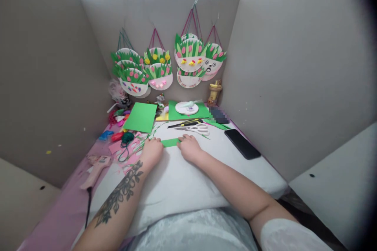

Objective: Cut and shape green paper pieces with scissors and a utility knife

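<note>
A small green paper strip (170,142) lies on the white cushion (182,184) between my hands. My left hand (151,151) presses on the strip's left end with its fingers curled down. At the strip's right end, my right hand (189,147) holds the paper with bent fingers. White-handled scissors (198,128) and a yellow-black craft knife (186,123) lie just beyond my right hand.
A black phone (242,143) lies to the right. Green paper sheets (141,117), a white paper plate (186,107) and a glue gun (96,170) sit around. Several paper-plate flower baskets (160,68) hang on the grey cardboard wall (279,78). Clay pieces and green yarn (127,137) clutter the left.
</note>
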The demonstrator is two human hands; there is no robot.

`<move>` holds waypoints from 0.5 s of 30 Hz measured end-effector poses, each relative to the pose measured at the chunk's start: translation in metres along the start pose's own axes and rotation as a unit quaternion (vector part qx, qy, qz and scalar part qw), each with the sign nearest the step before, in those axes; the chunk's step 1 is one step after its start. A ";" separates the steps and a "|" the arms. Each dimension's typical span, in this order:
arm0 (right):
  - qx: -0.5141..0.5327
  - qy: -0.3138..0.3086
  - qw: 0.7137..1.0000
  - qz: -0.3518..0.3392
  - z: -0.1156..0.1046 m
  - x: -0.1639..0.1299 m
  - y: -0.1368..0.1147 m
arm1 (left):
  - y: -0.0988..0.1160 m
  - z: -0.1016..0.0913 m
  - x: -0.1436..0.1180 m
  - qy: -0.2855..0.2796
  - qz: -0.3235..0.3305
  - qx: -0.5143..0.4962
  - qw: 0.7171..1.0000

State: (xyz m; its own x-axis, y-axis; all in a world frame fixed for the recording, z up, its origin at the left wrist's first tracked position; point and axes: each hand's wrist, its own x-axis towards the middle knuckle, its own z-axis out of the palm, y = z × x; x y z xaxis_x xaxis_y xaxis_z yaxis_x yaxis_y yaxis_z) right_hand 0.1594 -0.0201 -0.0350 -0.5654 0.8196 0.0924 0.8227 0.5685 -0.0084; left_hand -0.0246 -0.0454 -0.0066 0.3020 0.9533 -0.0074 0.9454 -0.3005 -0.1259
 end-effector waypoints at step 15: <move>0.068 0.125 0.968 0.204 -0.002 -0.007 0.086 | 0.000 0.009 0.009 0.059 -0.041 -0.026 0.997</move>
State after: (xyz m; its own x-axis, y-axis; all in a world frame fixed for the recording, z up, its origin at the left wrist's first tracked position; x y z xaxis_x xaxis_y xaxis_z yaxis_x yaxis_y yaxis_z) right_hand 0.2344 0.0233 -0.0344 -0.1482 0.9450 0.2916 0.9495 0.2185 -0.2253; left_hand -0.0233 -0.0361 -0.0157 0.2326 0.9655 0.1174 0.9717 -0.2256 -0.0703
